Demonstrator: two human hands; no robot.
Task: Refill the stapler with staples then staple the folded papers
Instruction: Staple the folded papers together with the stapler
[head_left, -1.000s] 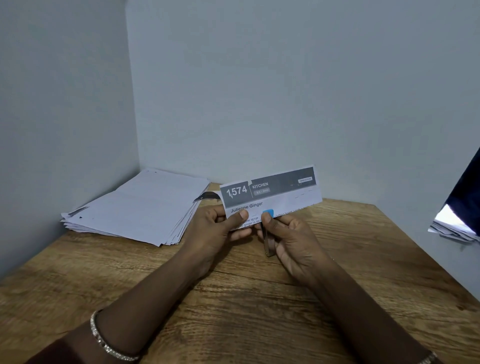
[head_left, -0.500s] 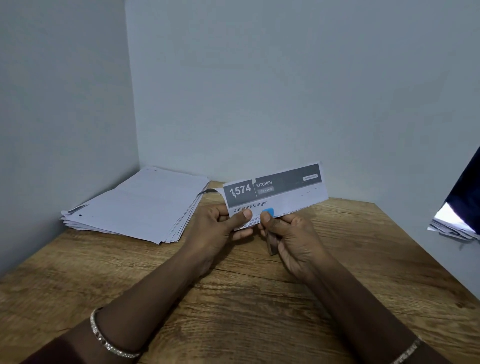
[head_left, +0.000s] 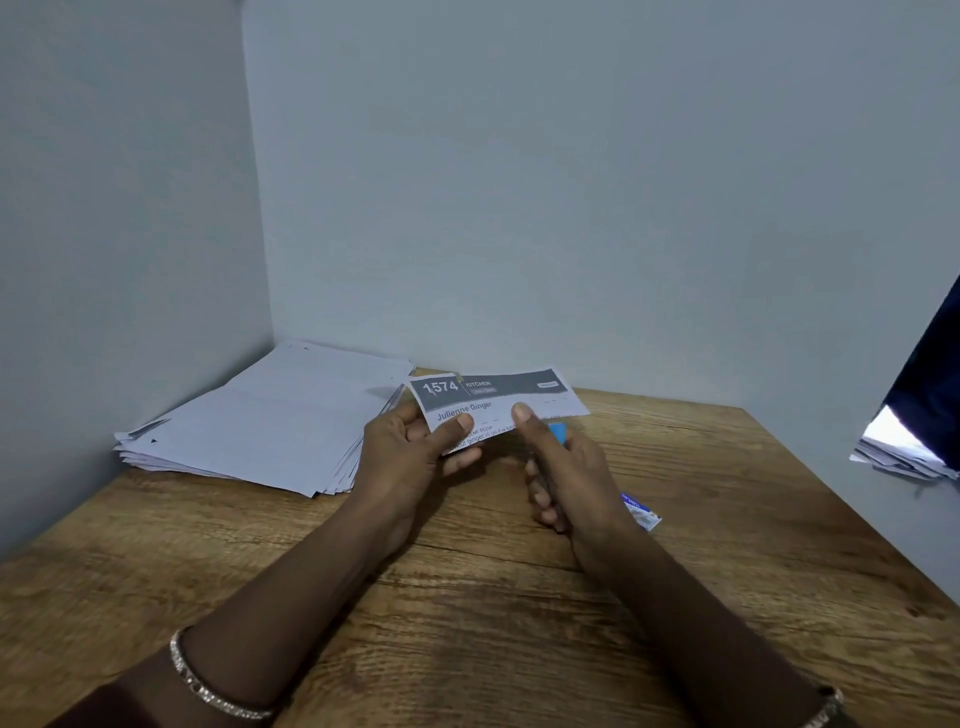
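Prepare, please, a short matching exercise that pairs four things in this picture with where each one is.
Things:
1. folded paper
2. stack of papers
3. stapler
4. small packet

Places:
A. flat on the table, right of the right hand
B. at the table's far left corner
C. held up by the left hand and the right thumb
D. inside the right hand's curled fingers

Pairs: 1-C, 2-B, 3-D, 4-A.
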